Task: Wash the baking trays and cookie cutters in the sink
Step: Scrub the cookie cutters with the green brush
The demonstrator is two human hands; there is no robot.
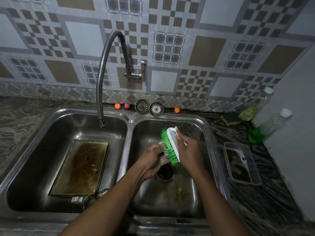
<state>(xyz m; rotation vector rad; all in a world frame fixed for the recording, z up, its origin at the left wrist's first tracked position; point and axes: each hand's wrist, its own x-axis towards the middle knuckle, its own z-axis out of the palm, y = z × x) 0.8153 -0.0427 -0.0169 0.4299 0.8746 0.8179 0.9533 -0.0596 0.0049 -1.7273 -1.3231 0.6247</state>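
Over the right sink basin, my right hand grips a white scrub brush with green bristles. The bristles press against a small metal object in my left hand; it is mostly hidden by fingers and bristles, so I cannot tell if it is a cookie cutter. A baking tray, stained brown, lies tilted in the left sink basin. A second small tray sits on the counter to the right of the sink.
A flexible metal faucet hangs over the left basin. Two sink strainers and three small balls lie on the back ledge. A sponge, a green soap pouch and two clear bottles stand at the right.
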